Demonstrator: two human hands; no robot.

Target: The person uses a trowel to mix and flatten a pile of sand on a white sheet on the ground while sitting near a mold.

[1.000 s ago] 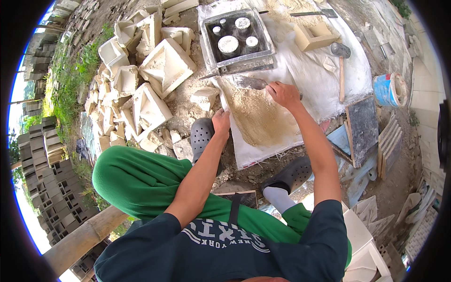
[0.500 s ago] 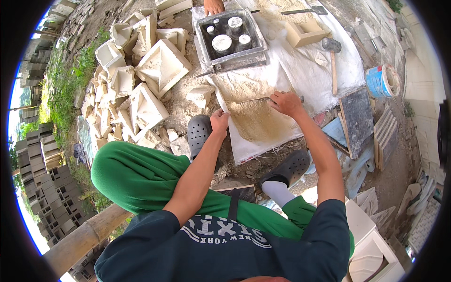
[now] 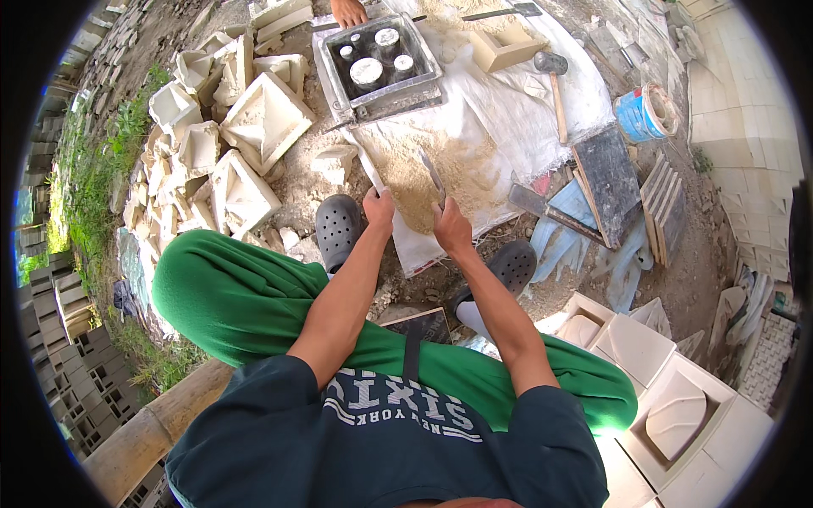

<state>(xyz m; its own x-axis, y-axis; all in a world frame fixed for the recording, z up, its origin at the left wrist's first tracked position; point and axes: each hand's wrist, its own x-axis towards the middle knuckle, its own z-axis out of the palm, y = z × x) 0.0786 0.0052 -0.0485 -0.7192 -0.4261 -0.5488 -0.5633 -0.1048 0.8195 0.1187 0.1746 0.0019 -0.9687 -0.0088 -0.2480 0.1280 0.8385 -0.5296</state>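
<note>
Presently, in the head view, the left hand [image 3: 378,210] has its grip closed on the folded edge of the white sheet [image 3: 413,251], apparently to contain the tan powder [image 3: 402,162] lying on it. The right hand [image 3: 452,225] grips the trowel [image 3: 432,174], blade pointing away from the body above the powder. Beyond, the dark box [image 3: 394,95], with a co-worker's hand [image 3: 348,12] at its far rim, and the block rubble [image 3: 268,123] at left restrict access.

Grey trowel [image 3: 431,168], seemingly edge-on, dusty white sheet [image 3: 474,91]

1 head-worn fisheye looks down at the hands [image 3: 452,227].
</note>
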